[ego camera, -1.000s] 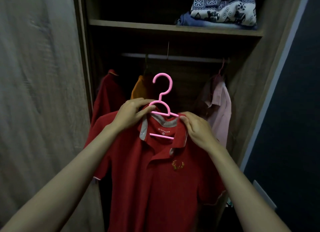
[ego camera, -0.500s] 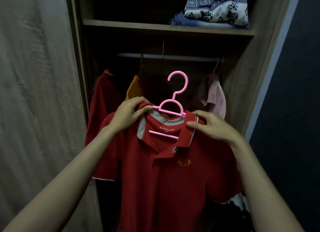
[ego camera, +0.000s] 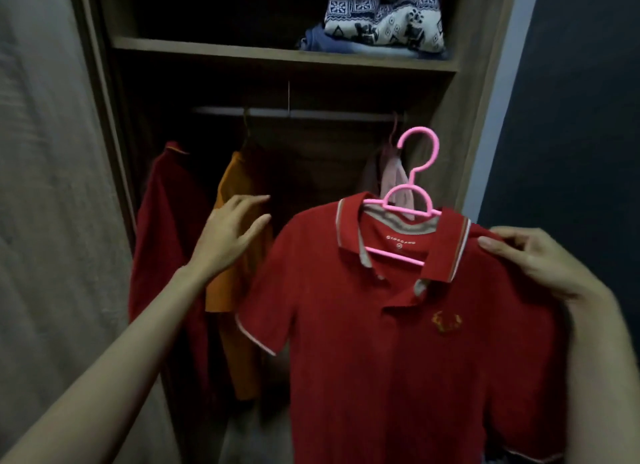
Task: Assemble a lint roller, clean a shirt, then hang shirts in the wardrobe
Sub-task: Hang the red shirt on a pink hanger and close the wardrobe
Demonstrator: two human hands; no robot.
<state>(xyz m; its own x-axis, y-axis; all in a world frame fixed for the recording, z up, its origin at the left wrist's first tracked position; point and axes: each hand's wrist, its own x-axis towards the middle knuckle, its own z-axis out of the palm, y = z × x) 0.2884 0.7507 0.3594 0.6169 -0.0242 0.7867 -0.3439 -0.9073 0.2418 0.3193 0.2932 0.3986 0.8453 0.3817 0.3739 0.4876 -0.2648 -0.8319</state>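
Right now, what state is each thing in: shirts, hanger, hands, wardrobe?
red polo shirt: on the pink hanger, held up, not on the rail.
pink hanger: hook free of the rail.
right hand: pinches the shirt's shoulder.
left hand: open, holding nothing, in front of the orange shirt.
orange shirt: hanging from the rail.
wardrobe: open.

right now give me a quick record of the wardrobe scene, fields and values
left hand: open, fingers spread, in front of the orange shirt
right hand: pinches the red polo at its shoulder
red polo: on the pink hanger, held in front of the wardrobe
pink hanger: hook free, not on the rail
rail: dark red shirt, orange shirt, pale pink shirt hanging
top shelf: folded patterned clothes
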